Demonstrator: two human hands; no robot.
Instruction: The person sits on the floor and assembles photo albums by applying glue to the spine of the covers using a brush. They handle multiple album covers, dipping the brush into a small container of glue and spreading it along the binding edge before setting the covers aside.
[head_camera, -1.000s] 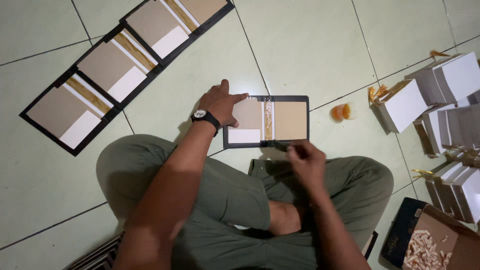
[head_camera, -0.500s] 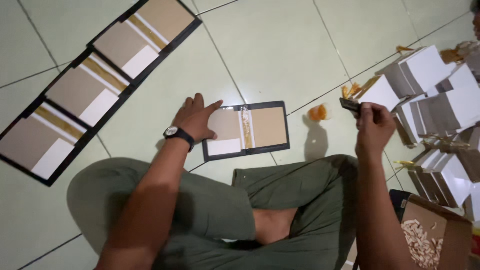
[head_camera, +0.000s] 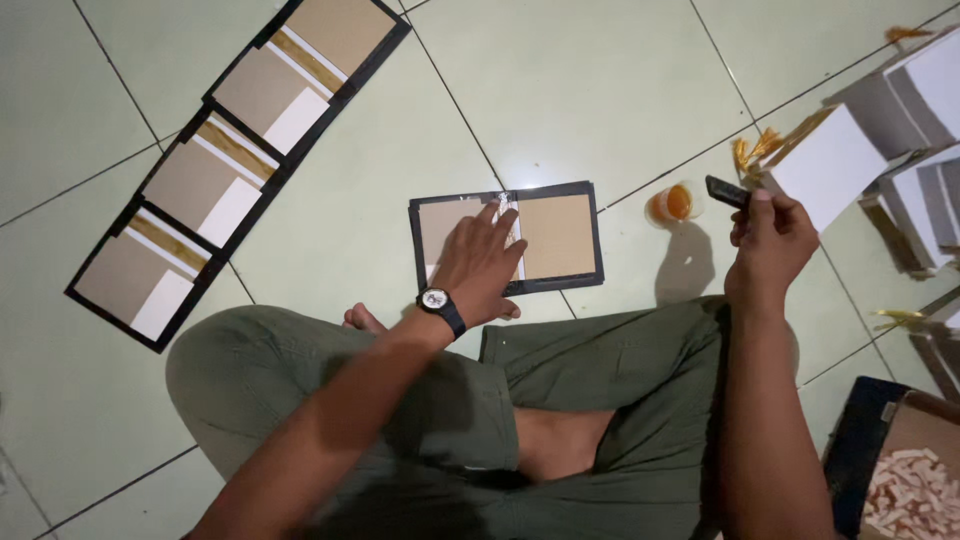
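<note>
Directly before the crossed legs, a black-bordered cover board (head_camera: 560, 238) lies flat on the tiled floor (head_camera: 600, 90), pinned by the left hand (head_camera: 482, 268) with fingers spread wide, likely to keep it from sliding. At three o'clock, the right hand (head_camera: 768, 248) pinches a small dark tool (head_camera: 726, 190). An amber cup (head_camera: 676, 203) stands between; finished boards (head_camera: 240, 150) line up at ten o'clock, out of the way.

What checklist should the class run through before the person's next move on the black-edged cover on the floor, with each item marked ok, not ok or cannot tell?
1. Left hand rests flat on the cover: ok.
2. Right hand grips the small dark tool: ok.
3. Orange cup stands upright, apart from the cover: ok.
4. Finished covers lie away from both hands: ok.
5. Tool's kind: cannot tell.
</note>
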